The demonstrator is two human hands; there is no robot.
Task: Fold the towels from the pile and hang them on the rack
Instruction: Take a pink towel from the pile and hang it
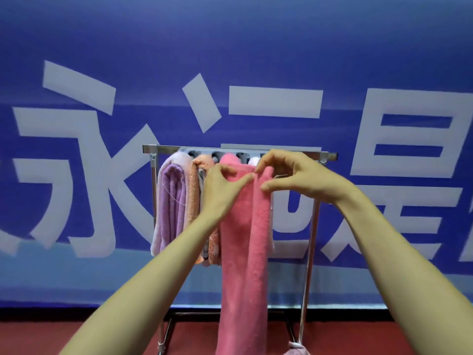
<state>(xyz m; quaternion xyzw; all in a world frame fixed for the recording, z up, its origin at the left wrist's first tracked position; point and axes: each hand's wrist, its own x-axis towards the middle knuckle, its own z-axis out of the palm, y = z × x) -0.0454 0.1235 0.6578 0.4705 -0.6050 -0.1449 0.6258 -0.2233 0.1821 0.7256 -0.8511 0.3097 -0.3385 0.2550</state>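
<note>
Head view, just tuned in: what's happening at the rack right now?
A person is hanging a long pink terry towel on the metal rack. Both the left hand and the right hand grip it near its top, up by the rack's top bar. A folded lilac towel and an orange towel hang beside it, on its left.

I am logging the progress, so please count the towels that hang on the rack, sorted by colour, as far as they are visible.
purple towel: 1
orange towel: 1
pink towel: 1
white towel: 1, mostly hidden behind the pink one
Total on the rack: 4
</note>
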